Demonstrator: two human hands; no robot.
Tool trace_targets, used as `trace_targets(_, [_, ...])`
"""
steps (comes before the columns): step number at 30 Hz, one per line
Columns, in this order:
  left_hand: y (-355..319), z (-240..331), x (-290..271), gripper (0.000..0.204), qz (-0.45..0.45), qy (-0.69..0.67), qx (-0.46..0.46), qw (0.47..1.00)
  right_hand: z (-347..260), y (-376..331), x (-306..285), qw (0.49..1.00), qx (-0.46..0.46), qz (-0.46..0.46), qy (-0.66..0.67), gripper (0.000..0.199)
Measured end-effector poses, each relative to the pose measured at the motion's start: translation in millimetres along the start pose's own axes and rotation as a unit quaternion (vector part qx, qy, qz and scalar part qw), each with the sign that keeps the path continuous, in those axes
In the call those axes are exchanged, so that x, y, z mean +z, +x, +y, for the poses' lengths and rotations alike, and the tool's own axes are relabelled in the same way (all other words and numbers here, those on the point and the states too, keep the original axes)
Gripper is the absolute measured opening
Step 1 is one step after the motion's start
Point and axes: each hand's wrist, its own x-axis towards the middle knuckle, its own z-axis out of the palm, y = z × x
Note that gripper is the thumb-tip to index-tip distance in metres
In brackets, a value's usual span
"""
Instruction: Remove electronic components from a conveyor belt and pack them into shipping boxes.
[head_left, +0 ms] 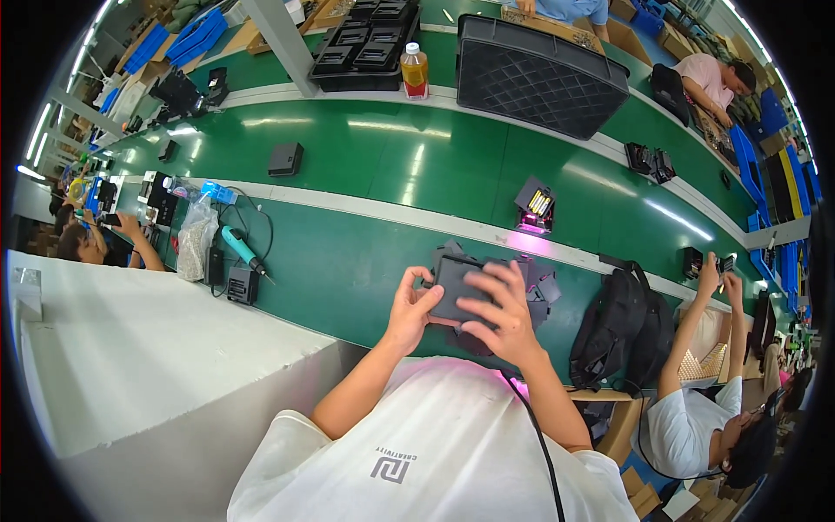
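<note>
flat dark grey square panel (458, 287), matte, held in both hands

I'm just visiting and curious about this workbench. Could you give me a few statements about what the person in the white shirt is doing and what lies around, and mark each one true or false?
1. Both hands grip one dark flat panel. True: the left hand holds its left edge, and the right hand lies over its front.
2. The teal power screwdriver is in the right hand. False: it lies on the green table, off to the left.
3. A bottle of amber liquid stands beside a big black crate. True.
4. The small unit with a pink glow is held by the left hand. False: it sits alone on the table.
</note>
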Motion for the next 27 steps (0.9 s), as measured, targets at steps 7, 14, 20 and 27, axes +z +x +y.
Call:
trace_targets(7, [10, -14, -6, 0.024, -0.013, 0.011, -0.031, 0.999, 22, -22, 32, 0.809, 0.358, 0.074, 0.460, 0.060])
trace_targets(14, [47, -25, -26, 0.030, 0.039, 0.025, -0.060, 0.997, 73, -14, 57, 0.816, 0.427, -0.014, 0.389, 0.061])
trace_targets(20, [144, -22, -51, 0.045, 0.135, 0.076, 0.038, 0.987, 171, 16, 86, 0.902, 0.362, 0.102, -0.212, 0.073])
trace_targets(27, [246, -3, -100, 0.053, 0.184, 0.096, 0.092, 0.974, 232, 50, 129, 0.861, 0.437, 0.071, -0.249, 0.067])
